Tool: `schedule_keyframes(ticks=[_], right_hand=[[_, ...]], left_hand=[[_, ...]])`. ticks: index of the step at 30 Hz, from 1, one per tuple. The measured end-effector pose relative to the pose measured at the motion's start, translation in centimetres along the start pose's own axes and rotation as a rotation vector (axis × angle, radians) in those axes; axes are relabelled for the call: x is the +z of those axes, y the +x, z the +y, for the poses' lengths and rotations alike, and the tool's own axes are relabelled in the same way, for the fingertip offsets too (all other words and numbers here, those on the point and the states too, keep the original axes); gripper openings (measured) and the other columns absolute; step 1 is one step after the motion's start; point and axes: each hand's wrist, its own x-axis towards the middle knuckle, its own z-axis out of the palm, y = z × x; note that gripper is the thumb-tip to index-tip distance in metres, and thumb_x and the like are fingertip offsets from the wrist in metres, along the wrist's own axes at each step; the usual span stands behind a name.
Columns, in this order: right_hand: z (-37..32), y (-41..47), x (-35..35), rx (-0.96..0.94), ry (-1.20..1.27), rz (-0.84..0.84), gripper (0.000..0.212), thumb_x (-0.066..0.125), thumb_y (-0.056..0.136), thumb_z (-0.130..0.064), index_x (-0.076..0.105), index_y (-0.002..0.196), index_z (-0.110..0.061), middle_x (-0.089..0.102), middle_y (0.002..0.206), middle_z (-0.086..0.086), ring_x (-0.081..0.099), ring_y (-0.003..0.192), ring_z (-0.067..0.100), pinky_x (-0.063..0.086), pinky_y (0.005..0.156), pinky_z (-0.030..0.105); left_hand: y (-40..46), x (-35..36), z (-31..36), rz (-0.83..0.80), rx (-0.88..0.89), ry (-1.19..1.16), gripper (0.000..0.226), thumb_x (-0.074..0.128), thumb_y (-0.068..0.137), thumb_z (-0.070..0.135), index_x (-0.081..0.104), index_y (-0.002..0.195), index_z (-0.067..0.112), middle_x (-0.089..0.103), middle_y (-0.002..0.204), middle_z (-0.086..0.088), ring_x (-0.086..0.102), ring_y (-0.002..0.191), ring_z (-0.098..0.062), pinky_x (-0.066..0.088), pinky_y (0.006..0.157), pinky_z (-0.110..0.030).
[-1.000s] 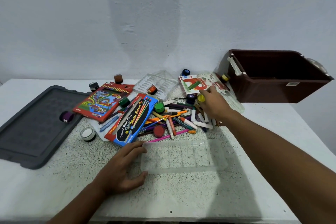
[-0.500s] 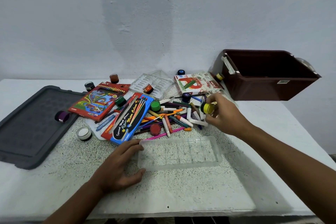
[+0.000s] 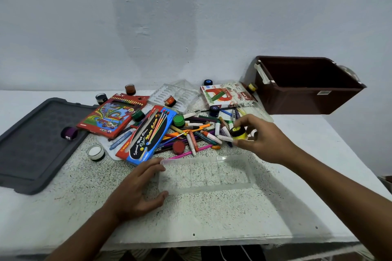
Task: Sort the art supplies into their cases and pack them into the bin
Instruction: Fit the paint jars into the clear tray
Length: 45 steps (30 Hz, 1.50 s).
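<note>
My right hand [image 3: 264, 139] pinches a small yellow paint pot [image 3: 239, 133] with a black lid, held above the pile's right end and just past the far right corner of a clear plastic tray [image 3: 205, 176]. My left hand [image 3: 135, 188] rests on the table with thumb and fingers against the tray's left end. A heap of crayons, pens and brushes [image 3: 197, 133] lies beyond the tray. A blue water-colour box [image 3: 148, 135], a red pencil case [image 3: 112, 115] and a white crayon box [image 3: 224, 95] lie around it. The brown bin [image 3: 307, 86] stands at the back right.
A grey bin lid [image 3: 36, 140] lies at the left with a purple pot [image 3: 69, 132] on it. Loose pots: white [image 3: 95, 152], green [image 3: 178, 120], red [image 3: 178, 147], brown [image 3: 130, 89]. A second clear tray [image 3: 174, 96] sits at the back. The table's front edge is near.
My right hand has lifted the yellow pot out of the pile and drawn it back toward the clear tray. My left hand has stayed at the tray's left end.
</note>
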Motion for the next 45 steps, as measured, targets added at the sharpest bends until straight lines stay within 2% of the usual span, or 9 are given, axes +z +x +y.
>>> schedule_keyframes(ticks=[4, 8, 10, 17, 28, 33, 37, 42, 45], right_hand=[[0.7, -0.9, 0.7, 0.039, -0.051, -0.113, 0.036, 0.079, 0.078, -0.022, 0.055, 0.102, -0.033, 0.065, 0.100, -0.013, 0.060, 0.091, 0.009, 0.050, 0.074, 0.025], [1.5, -1.5, 1.1, -0.039, -0.260, -0.171, 0.037, 0.078, 0.080, -0.029, 0.059, 0.112, -0.033, 0.054, 0.106, -0.015, 0.052, 0.093, 0.004, 0.040, 0.077, 0.009], [1.7, -1.8, 1.4, -0.074, -0.327, -0.192, 0.037, 0.077, 0.080, -0.030, 0.060, 0.113, -0.030, 0.049, 0.106, -0.012, 0.047, 0.093, 0.005, 0.037, 0.075, 0.006], [2.7, -2.3, 2.7, -0.133, -0.458, -0.225, 0.038, 0.073, 0.083, -0.026, 0.056, 0.117, -0.025, 0.051, 0.115, -0.005, 0.041, 0.106, 0.016, 0.041, 0.090, 0.029], [2.9, -2.3, 2.9, -0.169, -0.514, -0.237, 0.036, 0.072, 0.084, -0.022, 0.057, 0.117, -0.022, 0.046, 0.119, -0.002, 0.039, 0.109, 0.016, 0.044, 0.091, 0.028], [2.9, -2.2, 2.9, -0.217, -0.586, -0.252, 0.034, 0.070, 0.086, -0.022, 0.059, 0.118, -0.022, 0.046, 0.122, 0.000, 0.038, 0.112, 0.017, 0.045, 0.091, 0.030], [3.2, -2.1, 3.0, -0.243, -0.627, -0.258, 0.036, 0.070, 0.086, -0.022, 0.058, 0.120, -0.022, 0.047, 0.123, -0.001, 0.039, 0.112, 0.017, 0.046, 0.090, 0.030], [3.5, -1.9, 2.8, -0.253, -0.611, -0.263, 0.036, 0.071, 0.085, -0.024, 0.058, 0.119, -0.023, 0.048, 0.122, -0.002, 0.039, 0.111, 0.016, 0.045, 0.091, 0.028], [2.9, -1.3, 2.2, -0.201, -0.610, -0.361, 0.041, 0.071, 0.084, -0.034, 0.055, 0.122, -0.028, 0.045, 0.122, -0.006, 0.040, 0.111, 0.013, 0.045, 0.092, 0.027]], left_hand=[[-0.2, 0.0, -0.1, -0.002, -0.008, -0.004, 0.053, 0.059, 0.084, 0.057, 0.058, 0.120, 0.018, 0.049, 0.135, 0.008, 0.045, 0.128, -0.006, 0.036, 0.103, -0.015], [-0.2, 0.0, -0.2, -0.006, -0.018, 0.000, 0.053, 0.058, 0.083, 0.058, 0.057, 0.121, 0.020, 0.048, 0.136, 0.010, 0.044, 0.129, -0.005, 0.035, 0.104, -0.013], [-0.2, 0.0, -0.2, -0.003, -0.020, -0.006, 0.053, 0.058, 0.083, 0.058, 0.057, 0.120, 0.020, 0.048, 0.136, 0.010, 0.044, 0.129, -0.004, 0.034, 0.103, -0.013], [-0.2, -0.2, 0.1, 0.018, -0.056, -0.037, 0.055, 0.055, 0.083, 0.063, 0.054, 0.123, 0.025, 0.050, 0.136, 0.012, 0.044, 0.125, 0.006, 0.034, 0.099, -0.005], [-0.2, -0.3, 0.1, 0.044, -0.062, -0.040, 0.054, 0.055, 0.082, 0.064, 0.051, 0.123, 0.030, 0.053, 0.134, 0.013, 0.044, 0.122, 0.011, 0.037, 0.094, -0.003], [-0.3, -0.3, 0.1, 0.063, -0.059, -0.042, 0.052, 0.053, 0.083, 0.065, 0.049, 0.124, 0.034, 0.052, 0.134, 0.016, 0.046, 0.119, 0.012, 0.045, 0.089, -0.013], [-0.3, -0.2, 0.2, 0.069, -0.063, -0.043, 0.049, 0.052, 0.085, 0.063, 0.051, 0.124, 0.033, 0.053, 0.134, 0.014, 0.048, 0.118, 0.009, 0.046, 0.090, -0.014], [-0.2, -0.5, 0.4, 0.125, -0.049, -0.049, 0.044, 0.050, 0.091, 0.054, 0.060, 0.122, 0.023, 0.059, 0.130, 0.009, 0.056, 0.115, 0.004, 0.046, 0.092, -0.011], [-0.2, -0.4, 0.6, 0.209, -0.029, -0.062, 0.040, 0.055, 0.092, 0.043, 0.068, 0.114, 0.013, 0.065, 0.122, 0.003, 0.063, 0.106, 0.001, 0.052, 0.086, -0.015]])
